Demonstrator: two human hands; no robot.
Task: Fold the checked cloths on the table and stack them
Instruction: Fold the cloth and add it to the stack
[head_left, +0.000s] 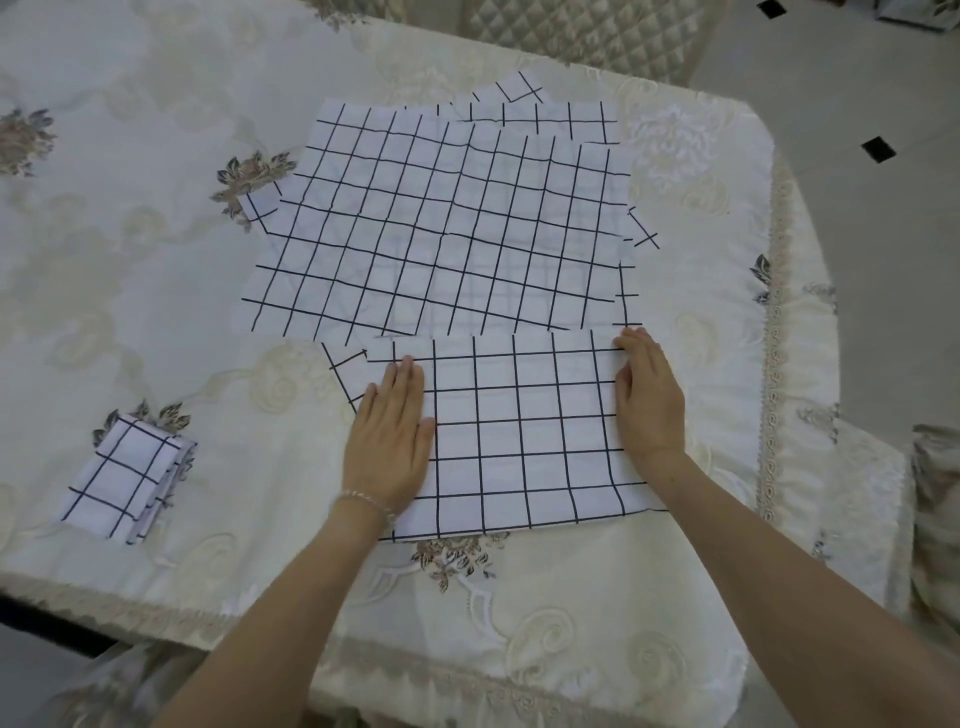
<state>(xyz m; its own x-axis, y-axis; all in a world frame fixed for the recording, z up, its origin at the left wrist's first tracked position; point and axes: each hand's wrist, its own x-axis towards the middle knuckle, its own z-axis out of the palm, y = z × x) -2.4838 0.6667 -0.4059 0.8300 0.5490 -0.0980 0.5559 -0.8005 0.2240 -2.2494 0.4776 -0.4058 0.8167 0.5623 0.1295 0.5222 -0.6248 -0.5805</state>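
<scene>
A white cloth with a black grid, folded in half (524, 436), lies near the table's front edge. My left hand (392, 441) lies flat on its left end with straight fingers. My right hand (647, 395) presses flat on its right end. Behind it spreads a pile of unfolded checked cloths (441, 223), overlapping at different angles. A small folded stack of checked cloths (124, 480) sits at the front left, apart from both hands.
The table wears a cream embroidered tablecloth (156, 286) with flower motifs and a fringed edge (779, 364) at the right. A quilted chair back (587, 36) stands behind the table. Tiled floor (857, 104) shows at the right.
</scene>
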